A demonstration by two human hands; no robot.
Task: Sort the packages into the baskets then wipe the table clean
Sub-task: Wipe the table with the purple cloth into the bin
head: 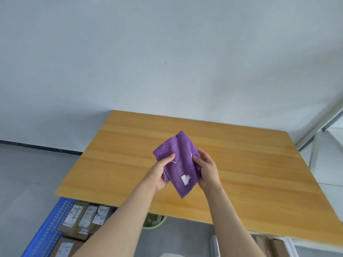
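A folded purple cloth with a white tag is held above the middle of the wooden table. My left hand grips its left edge, thumb lying on top. The right edge is pinched by my right hand. Brown packages with white labels lie in a blue basket on the floor at the lower left. More brown packages sit in a white basket at the lower right, partly hidden by the table edge.
A green bin stands under the table's near edge, between my forearms. A metal frame rises at the right, beyond the table's far corner. A pale wall lies behind the table and grey floor to the left.
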